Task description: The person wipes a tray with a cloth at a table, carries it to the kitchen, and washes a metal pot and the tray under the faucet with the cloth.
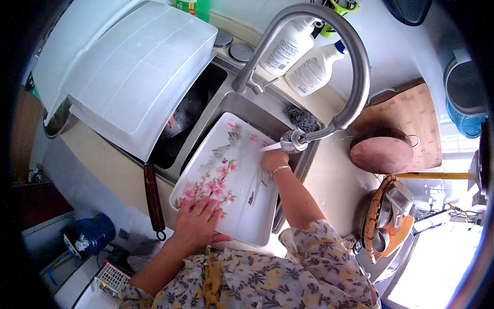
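Note:
A white rectangular tray (242, 170) printed with pink blossoms and grey strokes lies tilted over the right sink basin. My left hand (198, 221) grips its near left edge, fingers over the rim and the thumb on the outer side. At the tray's far right part, my right hand (274, 160) is closed, with a bracelet at the wrist. Its fingertips are hidden, so whatever they hold cannot be made out. Water runs from the faucet head (294, 141) just beside this hand.
A large white plastic bin (139, 67) leans over the left basin (188, 110). Two white bottles (311, 69) stand behind the arched faucet (360, 77). A dark scrubber (301, 118) sits at the sink's corner. To the right are a cutting board (424, 121) and a basket (378, 221) of utensils.

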Demonstrator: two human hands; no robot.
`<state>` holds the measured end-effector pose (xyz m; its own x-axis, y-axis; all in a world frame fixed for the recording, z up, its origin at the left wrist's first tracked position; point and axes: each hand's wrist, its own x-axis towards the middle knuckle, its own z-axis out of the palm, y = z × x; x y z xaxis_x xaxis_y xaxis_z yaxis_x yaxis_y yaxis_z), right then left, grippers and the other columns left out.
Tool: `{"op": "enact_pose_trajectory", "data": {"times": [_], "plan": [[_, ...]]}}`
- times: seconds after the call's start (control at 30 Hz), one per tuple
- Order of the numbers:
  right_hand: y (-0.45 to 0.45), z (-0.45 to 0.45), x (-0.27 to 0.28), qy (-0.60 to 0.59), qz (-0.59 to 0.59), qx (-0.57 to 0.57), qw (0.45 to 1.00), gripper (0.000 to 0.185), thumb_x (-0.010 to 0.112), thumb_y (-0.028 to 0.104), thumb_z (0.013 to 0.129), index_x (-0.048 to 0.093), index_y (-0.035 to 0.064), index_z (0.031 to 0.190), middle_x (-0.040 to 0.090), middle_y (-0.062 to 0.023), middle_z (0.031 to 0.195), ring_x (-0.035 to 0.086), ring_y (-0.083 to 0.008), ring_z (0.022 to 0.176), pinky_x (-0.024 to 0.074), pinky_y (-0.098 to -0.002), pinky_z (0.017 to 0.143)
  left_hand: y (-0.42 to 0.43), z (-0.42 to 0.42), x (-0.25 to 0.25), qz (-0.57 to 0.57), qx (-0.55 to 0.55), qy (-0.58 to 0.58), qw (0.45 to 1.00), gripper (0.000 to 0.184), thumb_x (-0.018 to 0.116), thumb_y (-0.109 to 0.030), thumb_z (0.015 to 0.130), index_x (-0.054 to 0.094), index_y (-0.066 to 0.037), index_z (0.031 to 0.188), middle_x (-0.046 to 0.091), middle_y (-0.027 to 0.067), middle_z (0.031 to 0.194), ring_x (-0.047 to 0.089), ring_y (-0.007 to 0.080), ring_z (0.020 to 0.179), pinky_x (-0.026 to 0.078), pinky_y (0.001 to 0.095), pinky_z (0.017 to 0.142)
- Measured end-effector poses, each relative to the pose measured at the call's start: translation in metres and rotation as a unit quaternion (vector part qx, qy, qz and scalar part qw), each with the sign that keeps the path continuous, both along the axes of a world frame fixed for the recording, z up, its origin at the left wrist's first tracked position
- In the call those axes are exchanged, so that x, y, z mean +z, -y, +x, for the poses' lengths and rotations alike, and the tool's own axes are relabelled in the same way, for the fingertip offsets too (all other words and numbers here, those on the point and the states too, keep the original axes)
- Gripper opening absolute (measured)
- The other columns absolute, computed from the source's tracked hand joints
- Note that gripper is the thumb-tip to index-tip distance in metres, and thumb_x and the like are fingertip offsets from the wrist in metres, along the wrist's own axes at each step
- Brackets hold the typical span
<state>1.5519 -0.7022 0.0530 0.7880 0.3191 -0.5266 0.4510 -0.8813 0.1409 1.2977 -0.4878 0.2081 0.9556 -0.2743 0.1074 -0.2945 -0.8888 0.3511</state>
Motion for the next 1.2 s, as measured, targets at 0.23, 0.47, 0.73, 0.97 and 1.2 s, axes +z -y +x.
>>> {"op": "enact_pose_trajectory", "data": {"times": [0.23,0.47,0.73,0.97,1.2], "plan": [[-0.026,-0.108,0.116,-0.082,0.072,0.205,0.973,0.018,0.056,0.013,0.076,0.069,0.0023,0.07,0.065,-0.0162,0.073,0.064,-0.0337,0.073,0.0529,-0.0441,0.071,-0.001,0.003,-0.002,-0.026,-0.005,0.017,0.999,0.068,0.052,-0.067,0.073,0.064,-0.005,0.096,0.059,0.0085,0.107,0.052,0.025,0.106,0.039,0.0422,0.087],[-0.035,-0.079,0.044,0.022,0.033,0.136,0.99,0.033,0.049,0.018,0.084,0.062,0.0053,0.111,0.049,-0.0082,0.126,0.045,-0.0345,0.109,0.0398,-0.0533,0.084,-0.003,0.005,-0.004,-0.024,-0.017,-0.012,0.999,0.068,0.052,-0.068,0.074,0.065,-0.005,0.097,0.06,0.0097,0.108,0.054,0.0254,0.106,0.04,0.042,0.09],[-0.034,0.028,-0.071,0.042,-0.064,-0.077,0.994,0.037,0.042,0.026,0.088,0.056,0.0082,0.118,0.055,-0.016,0.116,0.046,-0.0368,0.116,0.0376,-0.0495,0.095,-0.007,0.007,-0.014,-0.034,-0.036,-0.037,0.998,0.07,0.056,-0.068,0.072,0.065,-0.006,0.101,0.062,0.0116,0.113,0.057,0.0262,0.108,0.044,0.0414,0.088],[-0.071,0.015,-0.054,0.129,0.237,-0.106,0.957,0.023,0.05,0.023,0.085,0.066,0.0139,0.1,0.06,-0.0142,0.105,0.055,-0.0315,0.099,0.0427,-0.0434,0.087,-0.005,0.008,-0.011,-0.031,-0.032,-0.024,0.999,0.066,0.06,-0.066,0.071,0.066,-0.007,0.1,0.063,0.0101,0.111,0.058,0.0249,0.107,0.046,0.0389,0.084],[-0.149,0.007,-0.016,0.05,0.348,-0.093,0.932,0.029,0.051,0.021,0.083,0.064,0.0191,0.109,0.057,-0.0062,0.116,0.049,-0.0284,0.108,0.0383,-0.0457,0.092,-0.008,0.006,-0.015,-0.02,-0.048,-0.058,0.997,0.065,0.062,-0.064,0.069,0.065,-0.009,0.104,0.061,0.0096,0.113,0.056,0.0245,0.11,0.046,0.0393,0.083]]}}
